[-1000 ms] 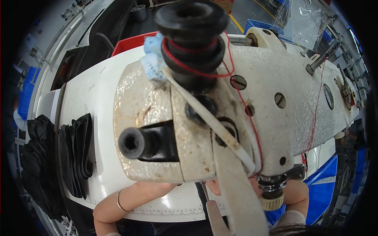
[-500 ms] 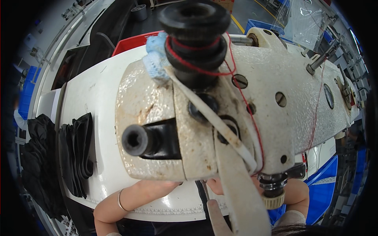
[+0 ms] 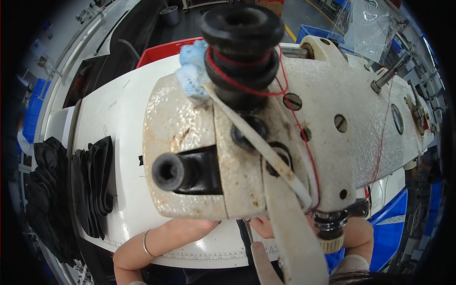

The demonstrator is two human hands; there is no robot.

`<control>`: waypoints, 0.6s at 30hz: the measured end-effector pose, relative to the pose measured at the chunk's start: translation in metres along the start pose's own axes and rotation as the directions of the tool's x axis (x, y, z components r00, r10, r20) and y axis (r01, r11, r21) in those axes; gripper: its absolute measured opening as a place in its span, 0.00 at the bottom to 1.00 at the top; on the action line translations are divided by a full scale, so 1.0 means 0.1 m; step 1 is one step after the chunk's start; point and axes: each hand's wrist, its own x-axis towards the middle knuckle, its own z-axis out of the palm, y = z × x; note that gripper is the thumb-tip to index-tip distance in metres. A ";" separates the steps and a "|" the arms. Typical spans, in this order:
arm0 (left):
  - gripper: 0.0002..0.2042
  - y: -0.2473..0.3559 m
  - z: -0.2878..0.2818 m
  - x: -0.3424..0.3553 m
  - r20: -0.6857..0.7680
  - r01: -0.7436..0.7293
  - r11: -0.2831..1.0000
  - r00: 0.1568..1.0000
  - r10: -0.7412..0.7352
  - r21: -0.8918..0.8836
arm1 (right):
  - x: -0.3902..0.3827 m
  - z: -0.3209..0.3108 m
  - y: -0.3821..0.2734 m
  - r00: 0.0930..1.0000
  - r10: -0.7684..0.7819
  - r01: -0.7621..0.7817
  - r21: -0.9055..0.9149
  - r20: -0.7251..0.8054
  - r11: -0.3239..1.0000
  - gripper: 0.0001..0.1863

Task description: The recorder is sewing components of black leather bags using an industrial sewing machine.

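A white sewing machine head [image 3: 180,118] fills the middle of the view, with red thread looped around its black knob [image 3: 242,64] and a blue cloth [image 3: 192,76] tucked beside it. My left hand [image 3: 199,228] reaches under the head from the lower left, a bracelet on the wrist; its fingertips are hidden. My right hand [image 3: 261,227] is partly visible under the head, beside a narrow black strip [image 3: 246,242] lying on the white tabletop [image 3: 109,114]. The machine hides most of its fingers, so I cannot tell what either hand holds.
Folded black fabric [image 3: 92,185] and a crumpled black pile [image 3: 50,199] lie at the left. A blue bin [image 3: 392,213] is at the lower right, a red bin [image 3: 161,47] beyond the table. A plastic-wrapped object [image 3: 365,33] stands at the back right.
The machine head has shifted slightly right in the view, and a small black edge now shows at its left side. My hands have barely moved.
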 end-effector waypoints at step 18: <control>0.15 0.09 0.05 0.08 -0.164 -0.048 0.988 0.984 0.072 0.150 | 0.48 0.29 0.10 0.997 -0.057 0.067 -0.248 0.047 0.966 0.13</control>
